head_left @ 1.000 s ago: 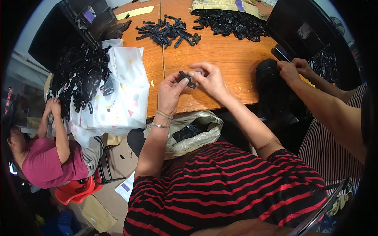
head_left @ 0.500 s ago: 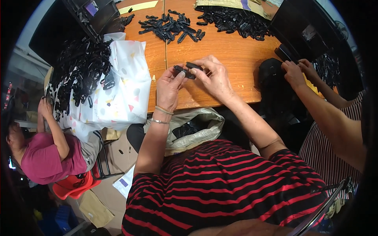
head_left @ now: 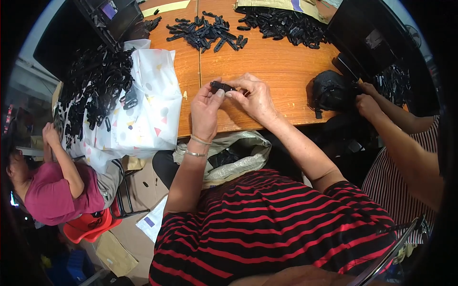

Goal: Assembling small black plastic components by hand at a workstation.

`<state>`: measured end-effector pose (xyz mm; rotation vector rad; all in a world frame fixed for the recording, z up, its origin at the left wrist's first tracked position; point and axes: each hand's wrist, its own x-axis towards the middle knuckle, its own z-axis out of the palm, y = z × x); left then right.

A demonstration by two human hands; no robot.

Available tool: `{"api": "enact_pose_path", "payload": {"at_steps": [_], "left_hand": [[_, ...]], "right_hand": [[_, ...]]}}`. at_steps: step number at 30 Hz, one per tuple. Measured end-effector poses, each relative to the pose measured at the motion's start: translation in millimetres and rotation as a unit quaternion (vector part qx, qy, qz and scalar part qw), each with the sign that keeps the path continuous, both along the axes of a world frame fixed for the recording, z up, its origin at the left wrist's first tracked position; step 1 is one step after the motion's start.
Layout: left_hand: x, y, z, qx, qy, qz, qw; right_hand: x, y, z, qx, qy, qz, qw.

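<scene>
Over the near part of the wooden table (head_left: 281, 95), my two hands meet around small black plastic pieces. Pinched between thumb and fingers, a long narrow black piece (head_left: 220, 86) sits in my left hand (head_left: 206, 109). My right hand (head_left: 256, 100) is closed at the right end of that piece; its thumb presses there, and its fingers largely hide what it holds. Further back lies a loose pile of similar long black pieces (head_left: 205, 32). Beyond it to the right, a larger heap of black pieces (head_left: 286, 28) spills from a brown paper bag (head_left: 310, 10).
At left, a white patterned plastic sheet (head_left: 160, 95) carries a heap of black parts (head_left: 98, 86); a person in a pink shirt sits beside it. On the right, another person's hands (head_left: 367, 102) are near a black pouch (head_left: 331, 90). An open woven sack (head_left: 257, 152) stands at my lap.
The two black pieces, apart before, are now brought together end to end between my hands. On the right, the co-worker's hands have drawn back from the black pouch, which has shifted.
</scene>
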<state>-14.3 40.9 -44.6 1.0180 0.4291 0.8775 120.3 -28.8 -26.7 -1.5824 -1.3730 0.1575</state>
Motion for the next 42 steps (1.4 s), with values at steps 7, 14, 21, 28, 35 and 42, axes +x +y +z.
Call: {"api": "enact_pose_path", "payload": {"at_steps": [7,14,21,28,35,42], "left_hand": [[3,-17,17,0.123,0.006,0.066,0.990],[-7,-15,26,0.261,0.104,0.084,0.956],[-5,-13,25,0.193,0.085,0.053,0.976],[-32,-22,10,0.142,0.193,-0.005,0.971],[-55,-39,2,0.389,0.316,-0.089,0.861],[51,69,14,0.509,0.323,0.113,0.790]], "right_hand": [[-2,3,2,0.021,0.048,0.016,0.999],[-3,0,9,-0.077,0.157,0.098,0.980],[-7,0,-7,-0.057,0.112,0.044,0.991],[20,-5,-2,-0.238,0.133,0.308,0.912],[91,46,10,-0.242,-0.046,-0.020,0.969],[151,110,-26,-0.115,-0.234,-0.109,0.959]]}}
